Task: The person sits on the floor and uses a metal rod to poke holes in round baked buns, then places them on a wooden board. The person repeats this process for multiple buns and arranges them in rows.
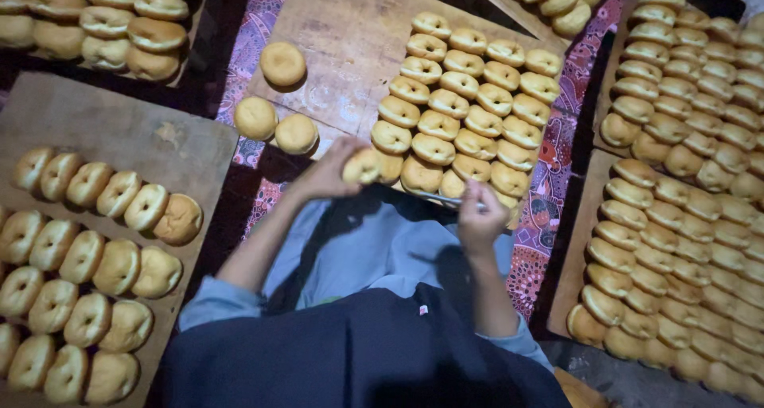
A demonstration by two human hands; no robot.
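My left hand (328,171) grips a round golden bun (362,166) just in front of the wooden board (342,34) ahead of me. My right hand (480,214) is closed on a thin metal blade or knife (438,199) that points left toward the bun. Right behind both hands lies a dense block of several similar buns (465,105) on that board. Three loose buns (274,113) sit at the board's left part.
A wooden tray (171,141) at my left carries rows of buns standing on edge. More bun trays fill the right side (684,177) and the far corners. A patterned cloth (549,209) shows between the boards. My lap, in blue and dark fabric, fills the foreground.
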